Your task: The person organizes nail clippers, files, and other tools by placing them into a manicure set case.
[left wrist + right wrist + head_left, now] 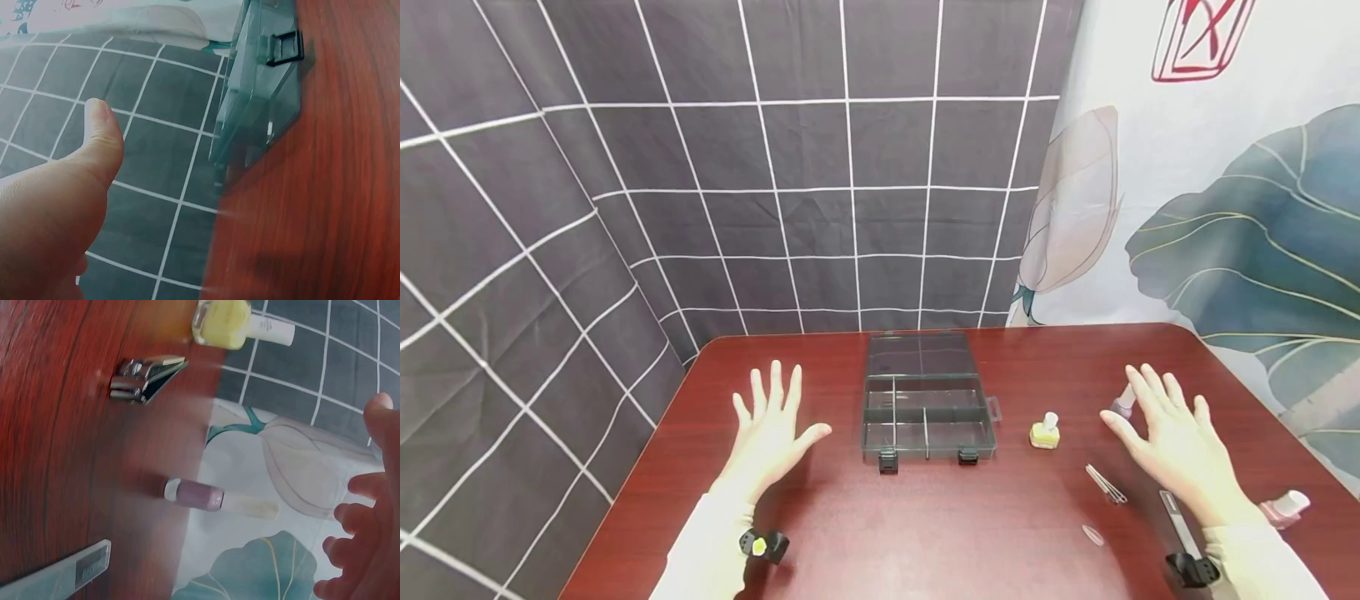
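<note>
My left hand (767,437) hovers with fingers spread, left of a transparent grey compartment box (921,377) whose lid is raised at the back. It holds nothing; the left wrist view shows its thumb apart from the box. On the right side, my right hand (1187,454) is also spread and holds nothing. Around it stand a yellow nail polish bottle (1044,433), a purple nail polish bottle (199,495) partly hidden in the head view, and a pink nail polish bottle (1285,509). A nail clipper (1106,484) and a flat nail file (1180,525) lie nearby.
A small clear oval piece (1093,535) lies on the reddish-brown table (925,533) near the clipper. Two black latches (888,461) project from the box's front. Grey grid-patterned cloth (797,225) and a leaf-print curtain (1150,200) hang close behind the table.
</note>
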### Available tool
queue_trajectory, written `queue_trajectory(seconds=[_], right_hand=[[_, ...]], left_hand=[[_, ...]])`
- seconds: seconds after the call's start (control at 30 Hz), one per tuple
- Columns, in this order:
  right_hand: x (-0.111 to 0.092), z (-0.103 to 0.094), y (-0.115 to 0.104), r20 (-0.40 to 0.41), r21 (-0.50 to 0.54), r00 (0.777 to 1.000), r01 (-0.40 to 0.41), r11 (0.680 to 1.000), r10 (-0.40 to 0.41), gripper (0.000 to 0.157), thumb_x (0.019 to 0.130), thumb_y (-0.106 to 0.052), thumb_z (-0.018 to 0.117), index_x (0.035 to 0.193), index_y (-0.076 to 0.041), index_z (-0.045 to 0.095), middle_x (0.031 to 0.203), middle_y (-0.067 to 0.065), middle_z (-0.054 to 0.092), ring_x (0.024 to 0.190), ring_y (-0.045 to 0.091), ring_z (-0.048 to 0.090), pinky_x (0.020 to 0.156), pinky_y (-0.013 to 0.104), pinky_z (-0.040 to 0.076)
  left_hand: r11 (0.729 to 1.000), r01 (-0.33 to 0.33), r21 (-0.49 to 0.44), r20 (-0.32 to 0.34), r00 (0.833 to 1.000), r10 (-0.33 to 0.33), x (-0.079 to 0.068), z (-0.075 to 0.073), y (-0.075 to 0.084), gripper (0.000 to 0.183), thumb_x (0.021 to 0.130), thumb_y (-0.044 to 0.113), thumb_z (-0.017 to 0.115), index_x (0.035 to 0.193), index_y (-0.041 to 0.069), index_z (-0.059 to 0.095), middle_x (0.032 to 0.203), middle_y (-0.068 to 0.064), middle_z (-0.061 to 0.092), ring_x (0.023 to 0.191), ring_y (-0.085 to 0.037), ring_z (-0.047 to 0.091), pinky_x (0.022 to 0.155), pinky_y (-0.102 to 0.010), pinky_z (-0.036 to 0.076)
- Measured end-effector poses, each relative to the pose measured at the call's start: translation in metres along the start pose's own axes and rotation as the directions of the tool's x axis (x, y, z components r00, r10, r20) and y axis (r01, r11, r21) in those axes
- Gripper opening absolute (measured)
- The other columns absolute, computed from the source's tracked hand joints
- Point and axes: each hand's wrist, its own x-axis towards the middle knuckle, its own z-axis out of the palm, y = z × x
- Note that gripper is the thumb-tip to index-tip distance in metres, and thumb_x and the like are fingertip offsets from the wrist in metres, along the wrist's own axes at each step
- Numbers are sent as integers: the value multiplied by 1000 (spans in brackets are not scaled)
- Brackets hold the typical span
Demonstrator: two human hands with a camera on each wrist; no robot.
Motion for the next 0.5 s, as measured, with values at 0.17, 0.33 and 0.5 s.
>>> queue_trajectory(seconds=[0.17, 0.33, 0.5], right_hand=[[-1, -1, -4, -26, 11, 999, 42, 999, -42, 69, 88, -41, 59, 140, 0, 36, 138, 28, 36, 132, 46, 20, 107, 58, -2], [-4, -1, -7, -32, 31, 998, 47, 998, -46, 64, 89, -36, 60, 138, 0, 38, 132, 30, 42, 125, 47, 32, 110, 51, 2], [-7, -4, -13, 18, 29, 1000, -13, 999, 13, 66, 90, -42, 57, 138, -1, 39, 128, 31, 45, 117, 49, 41, 107, 53, 16]], left_hand=[[1000, -4, -29, -2, 1000, 4, 1, 8, 10, 96, 82, 62, 56, 150, 9, 12, 153, -21, 0, 136, -46, -4, 97, -72, 7], [998, -2, -69, 2, 1000, 2, 1, 15, 20, 101, 80, 61, 58, 150, 7, 9, 152, -23, 1, 136, -46, 2, 97, -71, 16], [994, 11, -111, 18, 1000, -9, 6, 19, 32, 100, 81, 61, 57, 150, 8, 8, 153, -21, 3, 137, -42, 11, 98, -66, 23]])
